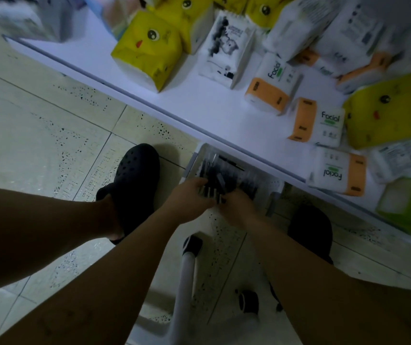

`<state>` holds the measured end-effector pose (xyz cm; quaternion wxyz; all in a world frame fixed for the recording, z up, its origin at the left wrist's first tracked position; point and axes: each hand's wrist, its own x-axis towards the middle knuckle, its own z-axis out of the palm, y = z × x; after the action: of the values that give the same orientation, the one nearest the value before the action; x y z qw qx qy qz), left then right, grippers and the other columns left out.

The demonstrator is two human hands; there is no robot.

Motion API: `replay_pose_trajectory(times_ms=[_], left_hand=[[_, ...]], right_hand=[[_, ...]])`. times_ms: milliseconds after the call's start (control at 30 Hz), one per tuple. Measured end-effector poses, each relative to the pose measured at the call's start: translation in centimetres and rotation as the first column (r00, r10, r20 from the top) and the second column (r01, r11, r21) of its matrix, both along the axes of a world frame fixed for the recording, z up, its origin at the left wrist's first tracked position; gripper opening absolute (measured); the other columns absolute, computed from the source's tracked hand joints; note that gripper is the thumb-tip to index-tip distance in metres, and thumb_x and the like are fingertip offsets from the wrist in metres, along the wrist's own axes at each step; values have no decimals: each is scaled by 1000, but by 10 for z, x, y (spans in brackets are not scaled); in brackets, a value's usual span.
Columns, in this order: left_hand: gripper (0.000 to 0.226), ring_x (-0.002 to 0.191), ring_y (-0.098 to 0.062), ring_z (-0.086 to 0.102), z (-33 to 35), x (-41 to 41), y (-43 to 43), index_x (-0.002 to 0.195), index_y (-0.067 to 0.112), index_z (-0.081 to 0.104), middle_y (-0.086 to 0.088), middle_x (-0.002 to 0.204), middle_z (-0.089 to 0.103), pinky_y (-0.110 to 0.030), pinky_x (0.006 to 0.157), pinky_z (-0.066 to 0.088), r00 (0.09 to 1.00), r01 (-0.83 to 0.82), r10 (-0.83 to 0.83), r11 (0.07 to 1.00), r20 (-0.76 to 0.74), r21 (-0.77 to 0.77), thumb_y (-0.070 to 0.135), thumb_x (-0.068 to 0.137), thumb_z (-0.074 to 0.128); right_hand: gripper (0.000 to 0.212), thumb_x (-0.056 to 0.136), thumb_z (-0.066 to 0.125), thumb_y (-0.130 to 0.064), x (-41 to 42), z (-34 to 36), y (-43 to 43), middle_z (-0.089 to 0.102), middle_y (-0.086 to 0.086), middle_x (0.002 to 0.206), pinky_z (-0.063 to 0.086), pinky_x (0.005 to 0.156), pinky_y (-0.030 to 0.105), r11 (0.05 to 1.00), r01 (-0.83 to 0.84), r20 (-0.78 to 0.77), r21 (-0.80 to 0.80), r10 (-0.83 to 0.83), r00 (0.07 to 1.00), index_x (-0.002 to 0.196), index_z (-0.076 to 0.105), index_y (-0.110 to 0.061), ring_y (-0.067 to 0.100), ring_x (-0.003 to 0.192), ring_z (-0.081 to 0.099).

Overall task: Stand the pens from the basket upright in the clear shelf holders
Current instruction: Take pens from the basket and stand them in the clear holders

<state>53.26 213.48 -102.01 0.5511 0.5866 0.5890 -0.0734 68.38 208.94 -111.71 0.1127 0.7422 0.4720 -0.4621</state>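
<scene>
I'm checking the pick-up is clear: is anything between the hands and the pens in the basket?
Nothing visible. The left hand grips a bundle of pens inside the basket, and the right hand meets the same bundle, its hold blurred. The clear holders are out of view, so that path can't be judged.

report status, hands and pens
Left hand gripping a bunch of pens at the basket. Right hand at the same bunch, grip blurred. Tissue packs on the shelf beside it.
</scene>
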Motion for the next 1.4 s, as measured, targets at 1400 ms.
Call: replay_pose_trajectory(times_ms=[1400], left_hand=[[35,84,-31,68,-25,10,-18,113,16,44,-15,98,63,-51,70,59,932,-287,288,957,219,-37,1,87,61]], right_hand=[[27,85,65,-4,-18,91,-42,53,1,84,49,70,36,679,675,-214,289,-642,736,92,44,-19,24,82,57]])
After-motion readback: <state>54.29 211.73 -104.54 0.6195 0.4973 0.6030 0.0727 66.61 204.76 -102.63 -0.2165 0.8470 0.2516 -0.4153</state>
